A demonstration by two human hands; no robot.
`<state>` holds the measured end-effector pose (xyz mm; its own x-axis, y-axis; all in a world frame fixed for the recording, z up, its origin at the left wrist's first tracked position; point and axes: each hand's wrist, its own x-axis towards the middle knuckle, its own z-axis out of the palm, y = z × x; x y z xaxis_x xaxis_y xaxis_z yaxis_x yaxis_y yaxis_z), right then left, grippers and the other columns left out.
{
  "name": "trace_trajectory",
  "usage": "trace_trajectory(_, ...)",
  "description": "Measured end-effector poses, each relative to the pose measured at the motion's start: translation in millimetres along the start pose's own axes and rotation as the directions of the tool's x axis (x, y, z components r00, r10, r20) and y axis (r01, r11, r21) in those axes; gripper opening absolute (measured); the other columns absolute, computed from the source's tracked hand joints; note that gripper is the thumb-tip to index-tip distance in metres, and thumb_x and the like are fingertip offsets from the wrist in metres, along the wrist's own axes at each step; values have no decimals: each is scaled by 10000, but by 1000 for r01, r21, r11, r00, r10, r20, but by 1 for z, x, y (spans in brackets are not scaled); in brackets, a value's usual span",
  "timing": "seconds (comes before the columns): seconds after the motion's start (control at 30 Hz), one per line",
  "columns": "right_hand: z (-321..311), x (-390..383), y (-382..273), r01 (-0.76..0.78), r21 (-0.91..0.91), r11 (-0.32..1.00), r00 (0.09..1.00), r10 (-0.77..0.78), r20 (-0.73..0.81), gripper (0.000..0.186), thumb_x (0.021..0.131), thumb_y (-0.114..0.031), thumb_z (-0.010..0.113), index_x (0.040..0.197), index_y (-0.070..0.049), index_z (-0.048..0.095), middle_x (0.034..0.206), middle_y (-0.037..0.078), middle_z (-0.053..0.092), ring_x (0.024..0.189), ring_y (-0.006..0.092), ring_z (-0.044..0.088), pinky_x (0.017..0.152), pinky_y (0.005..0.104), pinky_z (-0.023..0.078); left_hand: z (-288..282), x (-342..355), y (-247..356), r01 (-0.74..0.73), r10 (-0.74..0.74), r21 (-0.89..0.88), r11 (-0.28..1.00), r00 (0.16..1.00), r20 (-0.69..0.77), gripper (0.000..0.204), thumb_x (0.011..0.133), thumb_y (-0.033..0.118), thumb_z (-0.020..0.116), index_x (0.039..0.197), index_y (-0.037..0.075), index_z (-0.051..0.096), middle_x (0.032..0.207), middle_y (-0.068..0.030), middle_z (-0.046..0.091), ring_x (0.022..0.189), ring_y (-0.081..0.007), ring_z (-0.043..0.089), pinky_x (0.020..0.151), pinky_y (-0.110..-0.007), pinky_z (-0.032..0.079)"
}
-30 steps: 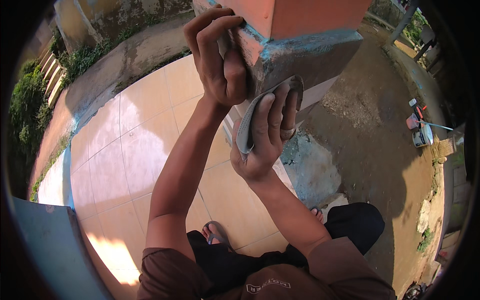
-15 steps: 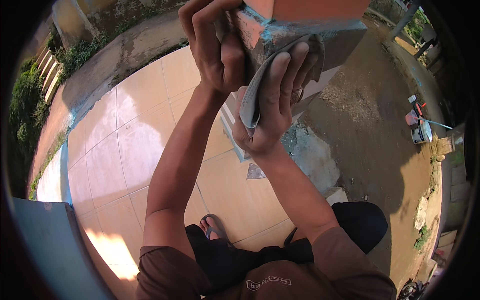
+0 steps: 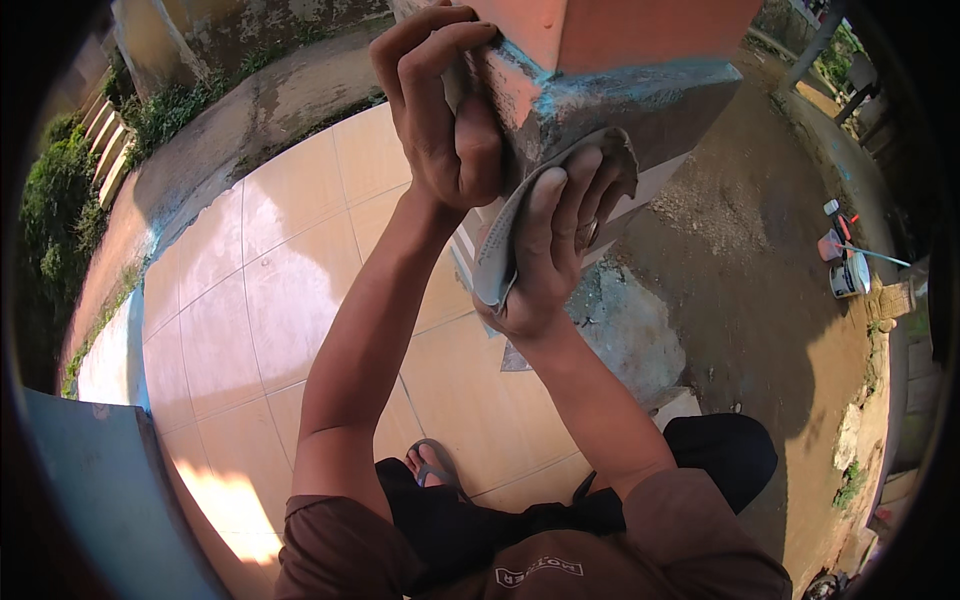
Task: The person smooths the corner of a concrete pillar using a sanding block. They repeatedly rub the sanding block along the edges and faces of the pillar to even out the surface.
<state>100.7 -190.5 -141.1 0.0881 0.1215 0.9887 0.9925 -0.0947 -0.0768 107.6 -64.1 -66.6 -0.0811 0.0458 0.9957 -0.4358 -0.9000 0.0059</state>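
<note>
My left hand [image 3: 445, 120] is curled around the left edge of a square pillar [image 3: 655, 25] with salmon paint, a dark lower band and patchy blue paint along the ledge between them. My right hand [image 3: 555, 235] holds a grey, perforated sheet of sandpaper [image 3: 492, 255], pressed with flattened fingers against the dark band below the corner. The sheet bends up around the fingers. My left thumb sits close above and left of the sheet.
Beige floor tiles [image 3: 300, 300] surround the pillar's left and front, with my sandalled foot [image 3: 432, 465] on them. A blue low wall [image 3: 85, 470] is at lower left. Dirt ground [image 3: 750, 300] lies to the right, with buckets and long-handled tools [image 3: 850, 270]. Plants [image 3: 60, 230] edge the far left.
The right hand with the sandpaper rose along the band, then came back down a little since half a second ago. The left hand keeps its hold on the pillar edge.
</note>
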Motion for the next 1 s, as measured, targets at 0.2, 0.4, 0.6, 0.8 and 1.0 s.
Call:
trace_trajectory(0.2, 1, 30, -12, -94, 54, 994, 995, 96, -35, 624, 1006, -297, 424, 1494, 72, 300, 1572, 301, 206, 1474, 472, 127, 1173, 575, 58, 5, -5, 11, 76, -74, 76, 994, 997, -32, 414, 906, 289, 367, 1151, -5, 525, 1215, -172, 514, 1224, -291, 478, 1031, -431, 378)
trace_trajectory(0.4, -11, -4, -9, -37, 48, 998, 999, 35, 39, 590, 1017, -298, 419, 1471, 74, 357, 1556, 283, 276, 1464, 474, 176, 1172, 554, 97, -1, -2, -6, -4, 4, -24, 1000, 1000, -17, 441, 957, 399, 387, 1145, 26, 528, 1222, -156, 508, 1237, -280, 469, 1039, -405, 383)
trace_trajectory(0.6, -4, 39, -18, -121, 59, 991, 992, 122, -16, 663, 1026, -447, 357, 1458, 55, 397, 1546, 265, 314, 1460, 472, 195, 1166, 570, 102, -1, -9, -8, 8, -8, 4, 1000, 999, -50, 439, 827, 230, 416, 1145, -33, 564, 1182, -233, 517, 1125, -324, 495, 962, -426, 406)
trace_trajectory(0.8, -15, 2, -21, -155, 127, 980, 987, 148, 62, 596, 1010, -335, 469, 1462, 47, 397, 1538, 273, 322, 1461, 458, 209, 1170, 540, 128, 0, -3, -3, -15, 14, -26, 1000, 999, -37, 440, 797, 189, 402, 1136, -44, 558, 1176, -232, 522, 1142, -334, 486, 975, -451, 404)
trace_trajectory(1.0, -34, 54, 4, -320, 259, 911, 904, 376, -204, 532, 1005, -207, 468, 1453, 70, 389, 1490, 271, 405, 1425, 389, 336, 1147, 475, 247, -3, 0, 3, -12, 13, -10, 1000, 999, 35, 456, 849, 263, 422, 1195, -13, 534, 1221, -216, 507, 1196, -331, 453, 1008, -455, 374)
